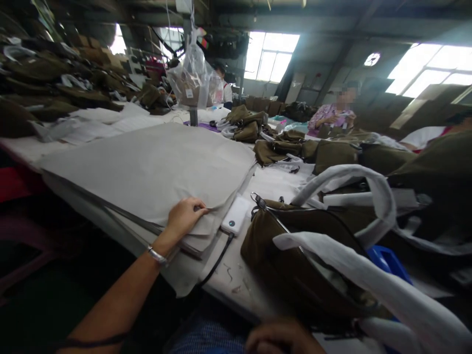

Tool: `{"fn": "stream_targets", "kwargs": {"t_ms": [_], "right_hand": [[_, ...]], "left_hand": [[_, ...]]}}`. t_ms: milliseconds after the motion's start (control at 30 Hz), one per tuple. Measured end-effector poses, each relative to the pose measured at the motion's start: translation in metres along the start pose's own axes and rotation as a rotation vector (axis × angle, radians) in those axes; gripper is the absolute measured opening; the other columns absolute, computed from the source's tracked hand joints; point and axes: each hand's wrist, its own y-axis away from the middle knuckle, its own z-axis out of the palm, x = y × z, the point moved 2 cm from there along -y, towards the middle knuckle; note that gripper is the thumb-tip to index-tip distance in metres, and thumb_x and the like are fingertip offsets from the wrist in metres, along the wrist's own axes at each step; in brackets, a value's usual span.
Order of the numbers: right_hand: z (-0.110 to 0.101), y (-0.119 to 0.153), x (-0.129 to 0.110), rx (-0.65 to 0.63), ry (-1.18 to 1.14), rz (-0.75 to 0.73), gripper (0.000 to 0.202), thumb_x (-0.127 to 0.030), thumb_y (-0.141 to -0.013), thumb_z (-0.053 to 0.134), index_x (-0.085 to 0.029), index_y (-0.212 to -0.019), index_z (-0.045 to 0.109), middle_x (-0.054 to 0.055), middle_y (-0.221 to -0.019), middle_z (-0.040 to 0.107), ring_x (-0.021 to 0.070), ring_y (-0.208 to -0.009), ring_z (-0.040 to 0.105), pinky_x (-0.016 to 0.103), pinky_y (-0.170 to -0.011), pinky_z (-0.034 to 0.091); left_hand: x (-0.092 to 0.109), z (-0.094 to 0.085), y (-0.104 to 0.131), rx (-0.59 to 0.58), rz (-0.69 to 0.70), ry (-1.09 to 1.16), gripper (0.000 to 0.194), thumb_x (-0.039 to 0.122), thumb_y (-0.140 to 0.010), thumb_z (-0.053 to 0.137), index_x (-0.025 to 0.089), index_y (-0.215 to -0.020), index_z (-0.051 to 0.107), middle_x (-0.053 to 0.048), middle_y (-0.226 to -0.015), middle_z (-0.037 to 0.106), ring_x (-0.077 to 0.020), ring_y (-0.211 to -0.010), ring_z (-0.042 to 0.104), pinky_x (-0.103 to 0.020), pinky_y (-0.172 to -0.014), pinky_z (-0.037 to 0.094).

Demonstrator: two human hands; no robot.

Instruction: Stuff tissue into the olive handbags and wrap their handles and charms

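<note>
My left hand (187,215) pinches the near right corner of the top sheet in a stack of large grey-white paper sheets (158,167). That corner is slightly raised from the sheets under it. At the bottom edge my right hand (282,337) is blurred and partly cut off, its fingers curled; whether it holds anything is not visible. Just beyond it lies an olive-brown handbag (280,260), its zipper open and its handles (332,255) wrapped in white paper. A white power bank (236,215) with a black cable sits between the stack and the bag.
More olive bags (332,155) crowd the table's right and far side. A bag pile (55,83) rises at the far left. A clear plastic bag (191,73) hangs from a post. One person (335,113) in a patterned top works across the table. A blue object (389,260) sits behind the handbag.
</note>
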Motion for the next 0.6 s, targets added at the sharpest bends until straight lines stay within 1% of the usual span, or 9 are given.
{"fn": "stream_targets", "kwargs": {"t_ms": [100, 200, 267, 333, 367, 433, 500, 533, 600], "right_hand": [[0.018, -0.047, -0.009, 0.149, -0.387, -0.114, 0.055, -0.068, -0.090, 0.059, -0.019, -0.104, 0.078, 0.011, -0.091, 0.077, 0.0239, -0.085, 0.073, 0.038, -0.084, 0.057], [0.025, -0.096, -0.026, 0.283, -0.748, -0.156, 0.069, -0.071, -0.081, 0.069, -0.017, -0.125, 0.069, 0.015, -0.123, 0.071, 0.0271, -0.111, 0.069, 0.041, -0.098, 0.053], [0.026, -0.121, -0.043, 0.300, -0.979, -0.158, 0.083, -0.074, -0.073, 0.075, -0.019, -0.134, 0.063, 0.015, -0.139, 0.062, 0.0280, -0.126, 0.061, 0.042, -0.108, 0.047], [0.023, -0.138, -0.061, 0.286, -1.149, -0.154, 0.088, -0.076, -0.070, 0.075, -0.019, -0.136, 0.060, 0.013, -0.142, 0.061, 0.0279, -0.131, 0.058, 0.042, -0.112, 0.044], [0.022, -0.143, -0.070, 0.269, -1.197, -0.144, 0.086, -0.077, -0.072, 0.073, -0.019, -0.135, 0.061, 0.012, -0.138, 0.064, 0.0281, -0.130, 0.059, 0.042, -0.112, 0.045], [0.019, -0.148, -0.081, 0.240, -1.218, -0.113, 0.075, -0.072, -0.078, 0.070, -0.015, -0.127, 0.066, 0.012, -0.123, 0.072, 0.0300, -0.122, 0.064, 0.044, -0.106, 0.050], [0.022, -0.150, -0.080, 0.227, -1.182, -0.064, 0.062, -0.060, -0.078, 0.075, -0.011, -0.116, 0.072, 0.013, -0.105, 0.078, 0.0324, -0.111, 0.070, 0.044, -0.098, 0.056], [0.025, -0.150, -0.074, 0.231, -1.155, -0.032, 0.057, -0.054, -0.075, 0.079, -0.009, -0.110, 0.074, 0.013, -0.097, 0.078, 0.0336, -0.106, 0.072, 0.044, -0.094, 0.058], [0.035, -0.150, -0.054, 0.261, -1.086, 0.017, 0.051, -0.047, -0.068, 0.083, -0.007, -0.100, 0.077, 0.013, -0.085, 0.078, 0.0356, -0.098, 0.074, 0.045, -0.089, 0.059]], "left_hand": [[-0.006, -0.010, -0.010, -0.033, -0.036, 0.105, 0.033, 0.050, -0.079, 0.062, 0.021, -0.083, 0.078, -0.007, -0.095, 0.079, -0.0315, -0.093, 0.070, -0.036, -0.082, 0.048], [-0.001, -0.028, -0.007, -0.066, -0.016, 0.254, 0.045, 0.058, -0.079, 0.057, 0.018, -0.080, 0.076, -0.010, -0.116, 0.076, -0.0317, -0.103, 0.070, -0.034, -0.084, 0.051], [0.011, -0.041, 0.012, -0.100, 0.010, 0.329, 0.047, 0.061, -0.081, 0.057, 0.017, -0.079, 0.074, -0.011, -0.130, 0.070, -0.0314, -0.110, 0.068, -0.032, -0.086, 0.053], [0.032, -0.050, 0.046, -0.181, 0.039, 0.389, 0.043, 0.058, -0.081, 0.062, 0.017, -0.078, 0.076, -0.011, -0.132, 0.069, -0.0309, -0.113, 0.068, -0.032, -0.089, 0.054], [0.044, -0.052, 0.066, -0.245, 0.057, 0.419, 0.038, 0.055, -0.081, 0.066, 0.019, -0.077, 0.077, -0.009, -0.130, 0.070, -0.0303, -0.111, 0.069, -0.033, -0.088, 0.055], [0.069, -0.051, 0.106, -0.568, 0.132, 0.558, 0.027, 0.047, -0.087, 0.066, 0.023, -0.084, 0.080, -0.005, -0.122, 0.074, -0.0272, -0.112, 0.068, -0.033, -0.097, 0.052], [0.084, -0.051, 0.132, -0.846, 0.200, 0.634, 0.027, 0.048, -0.088, 0.068, 0.026, -0.098, 0.081, -0.003, -0.108, 0.077, -0.0247, -0.099, 0.071, -0.032, -0.091, 0.055], [0.083, -0.053, 0.133, -0.835, 0.200, 0.631, 0.030, 0.049, -0.090, 0.066, 0.026, -0.103, 0.080, -0.003, -0.103, 0.078, -0.0239, -0.095, 0.072, -0.031, -0.089, 0.055], [0.067, -0.062, 0.113, -0.517, 0.164, 0.512, 0.037, 0.051, -0.094, 0.060, 0.025, -0.114, 0.076, -0.004, -0.110, 0.077, -0.0240, -0.104, 0.071, -0.031, -0.095, 0.053]]}}
